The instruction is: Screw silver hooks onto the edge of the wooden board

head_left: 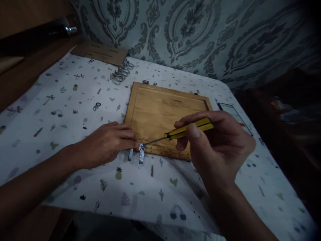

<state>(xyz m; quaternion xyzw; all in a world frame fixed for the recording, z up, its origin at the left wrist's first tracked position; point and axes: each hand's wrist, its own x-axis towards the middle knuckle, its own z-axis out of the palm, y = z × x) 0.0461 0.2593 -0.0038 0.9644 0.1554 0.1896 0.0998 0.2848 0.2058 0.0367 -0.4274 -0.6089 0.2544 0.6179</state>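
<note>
My right hand [218, 147] grips a yellow-and-black screwdriver [190, 129], thumb on top of the handle. Its thin shaft slants down to the left, and the tip is at a small shiny metal hook [141, 154] on the near edge of a wooden panel [168, 110]. With fingers bent together, my left hand [107, 145] presses at the panel's near left corner, fingertips against this hook. Beside it, a second metal hook [130, 155] juts over the same edge, partly below my fingers. Small dark holes run along that edge to the right.
Several similar metal hooks [122, 72] lie in a row behind the panel, near a flat piece of brown cardboard [100, 53]. A phone [234, 113] rests at the right, partly behind my right hand. A patterned cloth [75, 100] covers the table, which meets a wallpapered wall.
</note>
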